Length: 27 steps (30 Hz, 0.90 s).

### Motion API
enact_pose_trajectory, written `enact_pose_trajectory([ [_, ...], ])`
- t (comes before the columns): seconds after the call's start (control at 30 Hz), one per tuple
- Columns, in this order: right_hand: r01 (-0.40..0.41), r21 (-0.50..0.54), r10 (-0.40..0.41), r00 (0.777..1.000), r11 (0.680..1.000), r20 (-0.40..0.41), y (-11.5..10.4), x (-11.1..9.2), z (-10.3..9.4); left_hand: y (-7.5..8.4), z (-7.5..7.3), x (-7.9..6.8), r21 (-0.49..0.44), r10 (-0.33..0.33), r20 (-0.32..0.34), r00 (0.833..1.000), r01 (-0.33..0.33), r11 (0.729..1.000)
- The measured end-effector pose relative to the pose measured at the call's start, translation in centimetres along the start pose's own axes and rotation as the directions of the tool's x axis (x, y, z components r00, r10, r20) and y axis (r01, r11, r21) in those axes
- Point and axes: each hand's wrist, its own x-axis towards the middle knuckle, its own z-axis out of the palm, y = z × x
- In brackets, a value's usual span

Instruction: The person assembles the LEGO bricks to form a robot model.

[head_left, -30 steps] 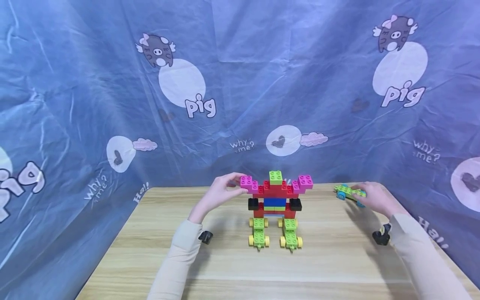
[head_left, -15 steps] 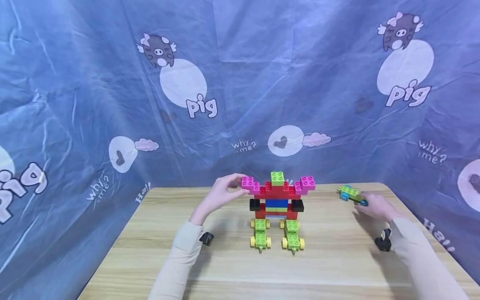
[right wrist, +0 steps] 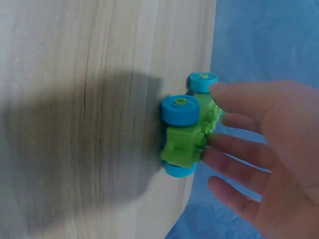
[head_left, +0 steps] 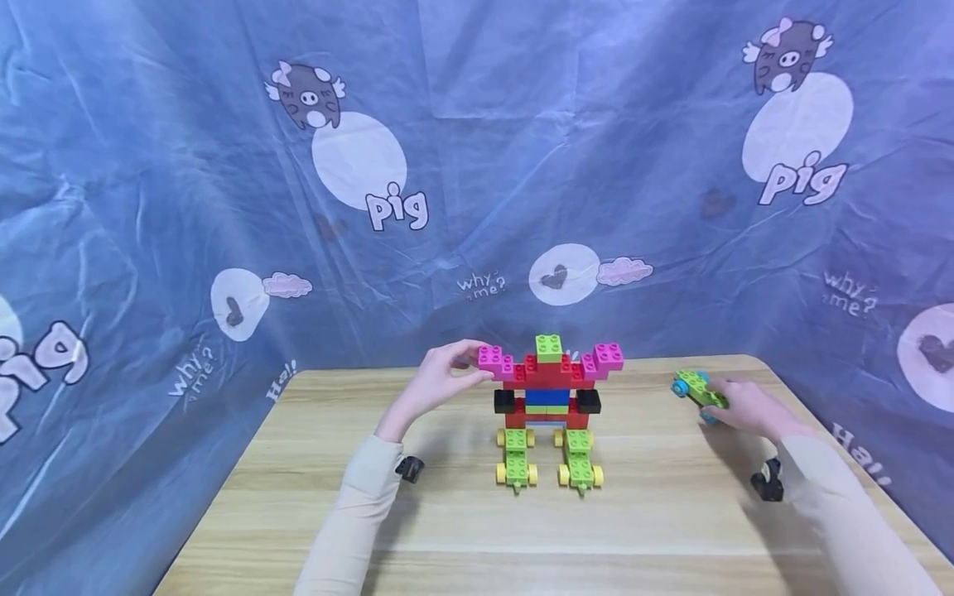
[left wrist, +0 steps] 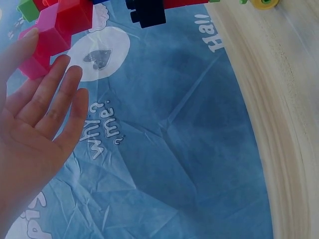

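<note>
A robot figure of toy building blocks [head_left: 547, 377] stands upright mid-table, with a red body, a lime block on top and pink stepped arms. My left hand [head_left: 436, 385] pinches the outer pink block [left wrist: 52, 35] of its left arm between thumb and fingers. Under the figure are two lime wheeled bases [head_left: 517, 468] with yellow wheels, serving as its feet. At the table's right, a lime toy car [right wrist: 182, 144] with blue wheels rests on the wood. My right hand [head_left: 749, 407] grips its near end, thumb along one side and fingers by the studded top, hiding part of it.
The wooden table [head_left: 641, 530] ends at the back against a blue printed cloth [head_left: 477, 165], which also hangs along both sides. A small black wrist camera [head_left: 410, 469] sits below the left cuff, and another black camera [head_left: 768, 480] by the right cuff.
The toy car has turned on the table, its near end swinging toward the front, as my right hand moved with it. My left hand stays on the pink block, and the figure stands as before.
</note>
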Motion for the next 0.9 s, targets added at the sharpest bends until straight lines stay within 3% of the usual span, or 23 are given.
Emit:
enact_pose_trajectory([
  [0.23,0.033,-0.023,-0.034,0.999,0.999,-0.036,-0.3,-0.3,-0.1,-0.1,-0.2,0.1,-0.032,-0.016,0.014,1.000,0.017,0.999],
  [0.57,0.057,-0.010,-0.057,0.998,0.998,-0.012,-0.4,-1.1,0.1,-0.1,-0.1,0.0,-0.012,-0.022,0.014,1.000,0.022,1.000],
  [0.9,0.116,-0.059,-0.120,0.990,0.992,-0.070,-0.5,-1.3,0.0,0.2,-0.1,-0.1,-0.008,-0.040,0.019,0.999,0.040,0.999],
])
